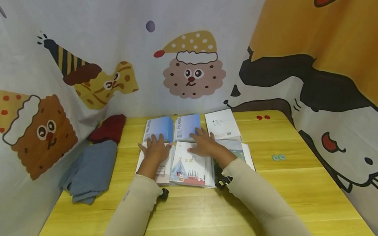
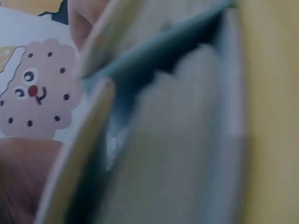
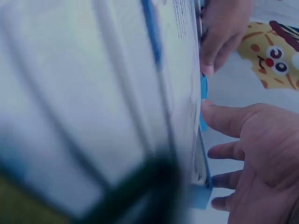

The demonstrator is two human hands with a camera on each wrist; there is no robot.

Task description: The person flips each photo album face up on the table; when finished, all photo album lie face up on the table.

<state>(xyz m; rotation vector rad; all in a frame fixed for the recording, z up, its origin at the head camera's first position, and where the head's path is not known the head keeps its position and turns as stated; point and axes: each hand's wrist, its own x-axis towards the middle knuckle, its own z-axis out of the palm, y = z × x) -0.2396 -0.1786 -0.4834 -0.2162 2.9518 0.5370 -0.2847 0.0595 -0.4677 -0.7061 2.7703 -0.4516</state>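
Several booklets lie close together in two rows. At the back are a blue "POLAROID" booklet (image 1: 166,127), a second blue "POLAROID" booklet (image 1: 191,122) and a white one (image 1: 221,122). The front row has a pale booklet (image 1: 166,171), one with a tent drawing (image 1: 187,168) and a dark green picture one (image 1: 240,153), partly under the right arm. My left hand (image 1: 156,151) rests with spread fingers over the left pair. My right hand (image 1: 204,144) reaches its spread fingers over the middle ones. Blurred booklet edges (image 2: 96,126) fill the left wrist view.
A folded grey-blue cloth (image 1: 94,170) and a dark red cloth (image 1: 110,129) lie at the table's left. On the right are two red buttons (image 1: 259,117) and two green buttons (image 1: 275,158). A cartoon-print curtain (image 1: 141,60) hangs behind the yellow wooden table (image 1: 185,215).
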